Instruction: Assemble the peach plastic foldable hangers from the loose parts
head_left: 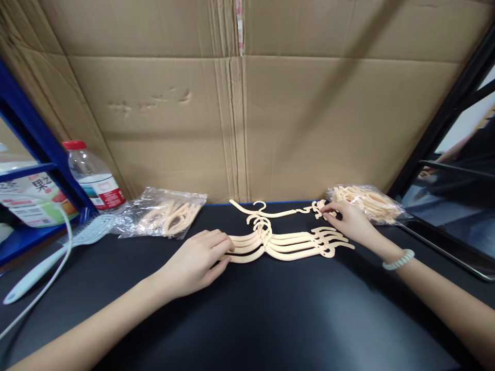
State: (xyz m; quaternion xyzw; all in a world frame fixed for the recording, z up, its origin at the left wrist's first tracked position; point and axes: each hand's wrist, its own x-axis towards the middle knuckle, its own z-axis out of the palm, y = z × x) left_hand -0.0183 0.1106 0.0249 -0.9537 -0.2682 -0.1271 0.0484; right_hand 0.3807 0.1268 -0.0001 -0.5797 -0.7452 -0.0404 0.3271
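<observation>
Several cream-coloured plastic clothes hangers (290, 252) lie overlapped in a row on the black table, their hooks bunched at the middle. My left hand (204, 257) has its fingers bent over the left ends of these hangers, and its fingertips hide those ends. Behind the row lies another clothes hanger (276, 214), its hook pointing away from me. At its right end, my right hand (346, 219) pinches a small cream part with thumb and fingers. That part overlaps other cream pieces, and the fingertips partly cover it.
Clear bags of cream hangers lie on both sides, one left (166, 214) and one right (367, 203). At the left are a pale hairbrush (93, 232), a white cable (65, 257) and a red-capped bottle (95, 175). Cardboard (162, 113) stands behind; a dark-edged tray (452, 247) lies right.
</observation>
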